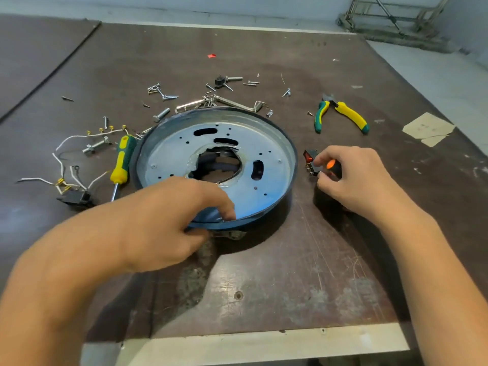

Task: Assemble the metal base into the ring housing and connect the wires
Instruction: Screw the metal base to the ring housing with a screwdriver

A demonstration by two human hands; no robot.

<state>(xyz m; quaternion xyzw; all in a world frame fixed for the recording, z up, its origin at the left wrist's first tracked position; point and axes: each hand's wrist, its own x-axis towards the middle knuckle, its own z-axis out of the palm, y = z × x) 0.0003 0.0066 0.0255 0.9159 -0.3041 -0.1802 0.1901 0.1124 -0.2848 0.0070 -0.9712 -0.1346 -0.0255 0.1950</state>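
The dark ring housing (pixel 289 143) lies in the middle of the brown table, with the silver metal base (pixel 266 165) seated inside it. The base has slots, small holes and a large centre opening. My left hand (pixel 169 220) grips the housing's near rim, fingers curled over the edge. My right hand (pixel 359 178) is just right of the housing and pinches a small tool with a black and orange handle (pixel 333 167). A red rocker switch (pixel 309 155) lies right beside its fingers. White wires with brass terminals (pixel 66 159) lie to the left, joined to a black switch (pixel 76 198).
A yellow-green screwdriver (pixel 121 162) lies against the housing's left side. Yellow-green pliers (pixel 340 114) lie at the right rear. Several screws, bolts and metal brackets (pixel 211 99) are scattered behind the housing. Paper scraps (pixel 427 128) sit far right. A metal strip (pixel 264 339) edges the table front.
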